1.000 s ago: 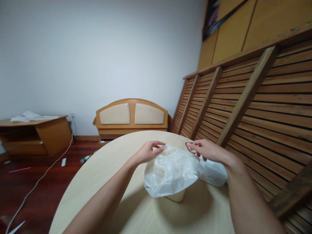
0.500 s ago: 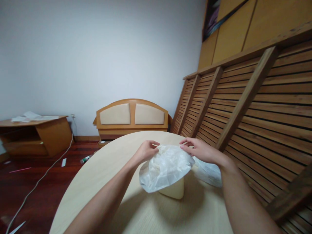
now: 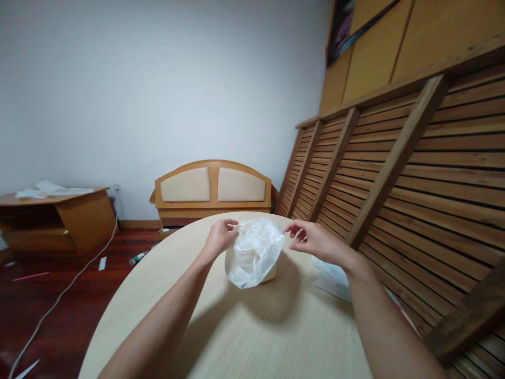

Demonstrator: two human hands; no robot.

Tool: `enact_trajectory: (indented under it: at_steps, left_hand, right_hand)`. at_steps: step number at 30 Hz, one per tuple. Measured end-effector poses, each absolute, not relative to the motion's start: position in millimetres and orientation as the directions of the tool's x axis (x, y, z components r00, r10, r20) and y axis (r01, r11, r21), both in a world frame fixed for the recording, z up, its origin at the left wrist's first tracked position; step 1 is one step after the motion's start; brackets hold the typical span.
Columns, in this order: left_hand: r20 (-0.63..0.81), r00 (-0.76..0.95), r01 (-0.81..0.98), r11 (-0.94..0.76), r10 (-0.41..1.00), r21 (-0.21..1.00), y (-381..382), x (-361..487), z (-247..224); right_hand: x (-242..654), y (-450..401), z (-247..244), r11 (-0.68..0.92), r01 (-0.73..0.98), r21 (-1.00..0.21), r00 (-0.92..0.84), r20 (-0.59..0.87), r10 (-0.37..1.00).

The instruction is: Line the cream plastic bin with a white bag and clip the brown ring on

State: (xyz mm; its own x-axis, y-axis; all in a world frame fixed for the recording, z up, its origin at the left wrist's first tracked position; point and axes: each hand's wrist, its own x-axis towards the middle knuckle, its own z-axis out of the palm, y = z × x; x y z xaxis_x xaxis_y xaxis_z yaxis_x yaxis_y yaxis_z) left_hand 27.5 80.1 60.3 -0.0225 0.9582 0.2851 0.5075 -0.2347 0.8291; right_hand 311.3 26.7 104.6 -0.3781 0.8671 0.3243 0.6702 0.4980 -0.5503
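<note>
A crumpled, translucent white plastic bag [image 3: 256, 247] drapes over a pale cream block-like object [image 3: 271, 273] on the round table [image 3: 158, 295]. Only a lower corner of that object shows, so its kind is hidden. At the bag's left edge, my left hand [image 3: 221, 237] has its thumb and fingers closed on the plastic. Just right of the bag is my right hand [image 3: 307, 237], its fingers loosely curled and apart, with nothing seen between them. One right fingertip comes close to the bag's edge; whether it touches is unclear.
Another clear plastic bag [image 3: 333, 276] lies on the table, partly behind my right forearm. A slatted wooden frame [image 3: 374, 168] leans along the right side. Beyond the table stands a headboard [image 3: 213, 184]. On the left are a low cabinet [image 3: 90, 216] and a cable [image 3: 59, 300] across the floor.
The bag and the cream object beneath it have shifted away from me and slightly left. My left hand moved left with them. My right hand's fingers have come off the top of the bag.
</note>
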Motion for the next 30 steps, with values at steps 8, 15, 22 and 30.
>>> enact_trajectory:
  at_steps: [8,15,22,30]
  left_hand:
    - [0.366,0.019,0.558,-0.314,0.93,0.768,81,33,58]
    - [0.45,0.071,0.597,-0.399,0.89,0.696,83,35,55]
    - [0.477,0.112,0.598,-0.443,0.872,0.668,81,37,54]
    - [0.404,0.082,0.647,-0.357,0.911,0.673,76,34,63]
  right_hand:
    - [304,42,92,0.559,0.683,-0.47,-0.391,0.411,0.824]
    - [330,50,83,0.384,0.812,-0.441,-0.289,0.268,0.919]
    - [323,44,81,0.329,0.854,-0.403,-0.357,0.004,0.934]
    - [330,41,86,0.275,0.859,-0.432,-0.234,0.145,0.961]
